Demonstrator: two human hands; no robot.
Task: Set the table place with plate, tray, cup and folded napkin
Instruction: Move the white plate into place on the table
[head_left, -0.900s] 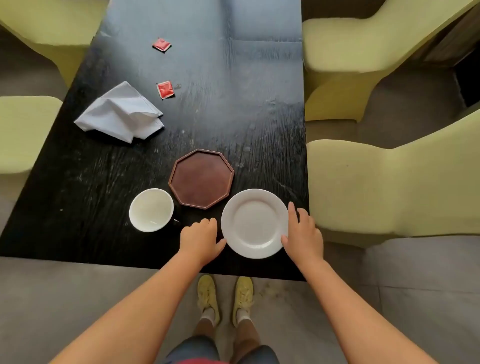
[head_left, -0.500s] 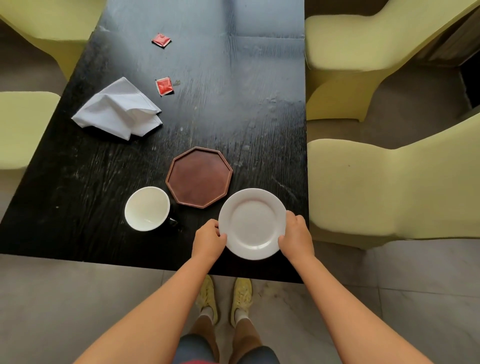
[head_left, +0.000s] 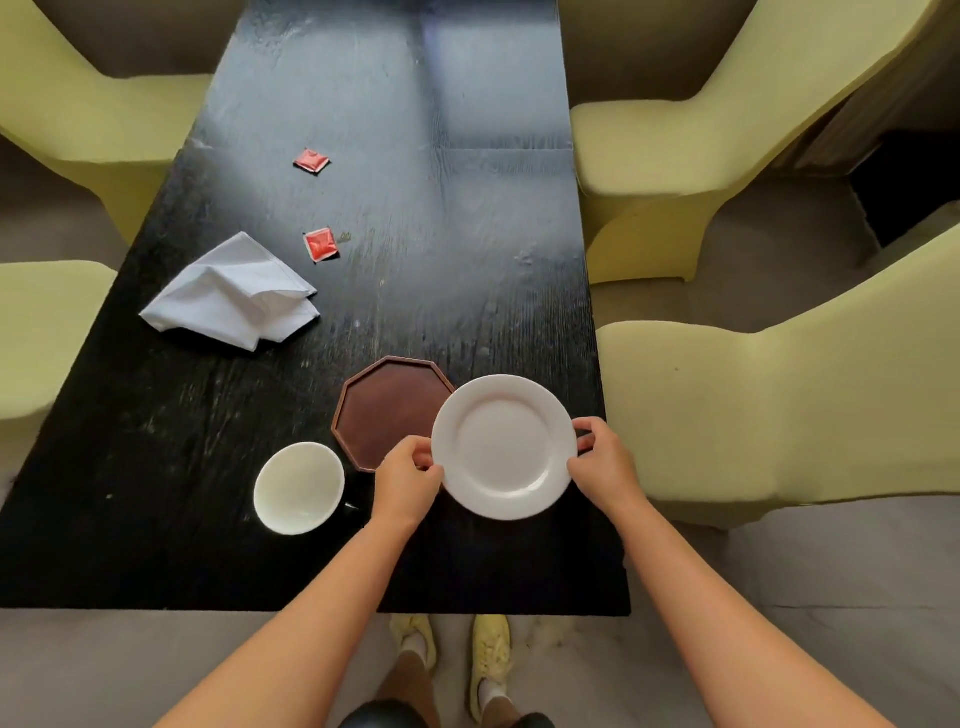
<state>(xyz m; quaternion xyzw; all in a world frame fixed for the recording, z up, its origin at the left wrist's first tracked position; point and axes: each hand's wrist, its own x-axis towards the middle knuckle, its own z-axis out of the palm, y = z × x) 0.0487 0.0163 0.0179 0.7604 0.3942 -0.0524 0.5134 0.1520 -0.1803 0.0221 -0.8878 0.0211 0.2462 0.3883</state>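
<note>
both hands grasp the white plate (head_left: 504, 447) by opposite edges of its rim. the left hand (head_left: 408, 480) pinches the rim's left edge, fingers curled over it; the right hand (head_left: 602, 467) holds the right edge, thumb on the upper face and fingers wrapped beneath. whether the plate is raised clear of the surface or resting on it cannot be told from this view. its left edge overlaps the right corner of the brown octagonal tray (head_left: 387, 415).

the tray lies flat on the black table (head_left: 415, 234), near the table's right side. the white cup (head_left: 300, 487) stands upright just left of and nearer than the tray, close to the left hand but not touched by it; its interior appears empty, and a dark handle shows at its lower right.

the white napkin (head_left: 234, 297) lies crumpled and loosely bunched, not folded flat, toward the left edge of the table, well apart from the tray and cup. two red sachets (head_left: 321, 244) sit beyond the napkin, one just beside its far corner, the other (head_left: 311, 160) farther up the table.

yellow-green chairs (head_left: 753, 415) stand on both sides of the table. the person's yellow shoes (head_left: 491, 654) show below the near table edge.
</note>
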